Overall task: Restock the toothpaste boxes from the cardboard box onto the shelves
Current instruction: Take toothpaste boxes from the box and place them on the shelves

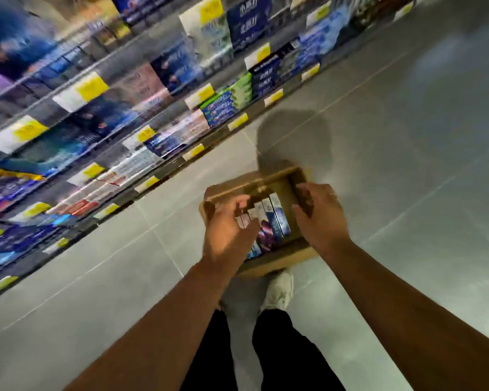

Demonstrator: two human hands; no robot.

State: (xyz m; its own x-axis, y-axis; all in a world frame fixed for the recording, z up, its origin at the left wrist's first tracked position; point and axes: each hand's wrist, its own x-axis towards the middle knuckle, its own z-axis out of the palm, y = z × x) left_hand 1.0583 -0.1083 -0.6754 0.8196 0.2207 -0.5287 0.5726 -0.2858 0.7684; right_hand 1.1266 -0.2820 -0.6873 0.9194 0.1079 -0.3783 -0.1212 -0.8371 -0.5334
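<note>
Black trouser legs (pixel 268 348) and forearms nearest. Both hands over open cardboard box (pixel 280 262) on floor (pixel 407 165), just ahead of shoe (pixel 278 289). Toothpaste boxes (pixel 277 218) packed on edge in row, long axis running away from person. Left hand (pixel 229 224) directly above row, fingers curled; grip or mere touch, cannot tell. Right hand (pixel 319 218) beside row, loosely curled, holding nothing. Left nearer. Shelves (pixel 153 142) to left.

Black trousers (pixel 280 351), white shoe (pixel 278 289), ring (pixel 333 195).
</note>
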